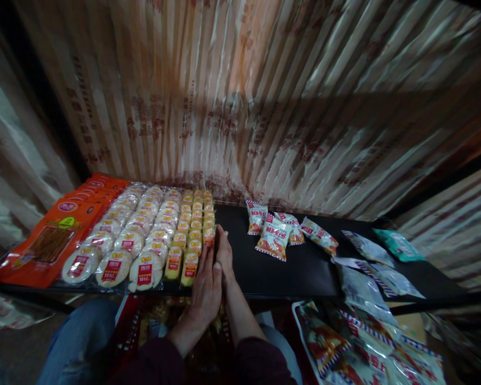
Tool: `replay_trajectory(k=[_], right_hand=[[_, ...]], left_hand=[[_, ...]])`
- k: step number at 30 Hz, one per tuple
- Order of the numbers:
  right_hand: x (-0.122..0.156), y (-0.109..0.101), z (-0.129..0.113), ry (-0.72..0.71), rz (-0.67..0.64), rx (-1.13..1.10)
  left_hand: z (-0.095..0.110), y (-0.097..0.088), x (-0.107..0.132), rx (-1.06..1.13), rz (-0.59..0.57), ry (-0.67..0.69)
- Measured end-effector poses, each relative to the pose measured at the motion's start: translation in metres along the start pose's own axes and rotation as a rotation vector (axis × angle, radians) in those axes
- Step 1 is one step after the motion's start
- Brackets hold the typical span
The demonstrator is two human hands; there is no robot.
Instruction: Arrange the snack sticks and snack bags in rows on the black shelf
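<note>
My left hand and my right hand lie side by side, fingers stretched out and pressed edge-on against the right side of the rows of small yellow snack packets on the black shelf. Neither hand holds anything. Left of the yellow packets lie rows of round white rice crackers with red labels. Further left stands a stack of orange snack bags.
Several red and white snack packets lie loose right of my hands. White and green packets are scattered at the shelf's right end. A large bag of snacks sits below at the right. A striped curtain hangs behind.
</note>
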State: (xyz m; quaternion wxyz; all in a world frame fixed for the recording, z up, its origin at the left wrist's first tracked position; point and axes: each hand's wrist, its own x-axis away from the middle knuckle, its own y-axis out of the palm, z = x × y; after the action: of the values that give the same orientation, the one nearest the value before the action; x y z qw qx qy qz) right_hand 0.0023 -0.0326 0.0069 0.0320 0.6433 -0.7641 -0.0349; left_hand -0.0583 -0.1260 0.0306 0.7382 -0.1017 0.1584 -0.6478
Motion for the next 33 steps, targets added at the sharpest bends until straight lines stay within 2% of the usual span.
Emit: replay_trajectory(k=[3, 8, 17, 20, 22, 28, 33], right_hand=[[-0.019, 0.000, 0.009, 0.014, 0.043, -0.037], [-0.042, 0.005, 0.006, 0.024, 0.015, -0.025], [-0.039, 0.016, -0.003, 0.004, -0.037, 0.027], [-0.045, 0.011, 0.003, 0.010, -0.011, -0.047], [-0.053, 0.006, 0.007, 0.011, -0.002, -0.074], [-0.083, 0.002, 0.008, -0.015, -0.054, -0.068], [-0.099, 0.011, 0.007, -0.005, -0.069, -0.057]], left_hand=[[0.000, 0.001, 0.001, -0.049, 0.011, 0.021], [-0.001, 0.004, -0.004, -0.070, 0.018, 0.038], [-0.005, 0.009, -0.006, -0.146, 0.037, 0.034], [-0.002, 0.005, -0.003, -0.262, 0.040, 0.111], [0.003, 0.000, -0.004, -0.379, -0.002, 0.208], [0.016, -0.018, -0.032, -0.723, -0.167, 0.463], [0.011, -0.023, -0.046, -0.820, -0.215, 0.462]])
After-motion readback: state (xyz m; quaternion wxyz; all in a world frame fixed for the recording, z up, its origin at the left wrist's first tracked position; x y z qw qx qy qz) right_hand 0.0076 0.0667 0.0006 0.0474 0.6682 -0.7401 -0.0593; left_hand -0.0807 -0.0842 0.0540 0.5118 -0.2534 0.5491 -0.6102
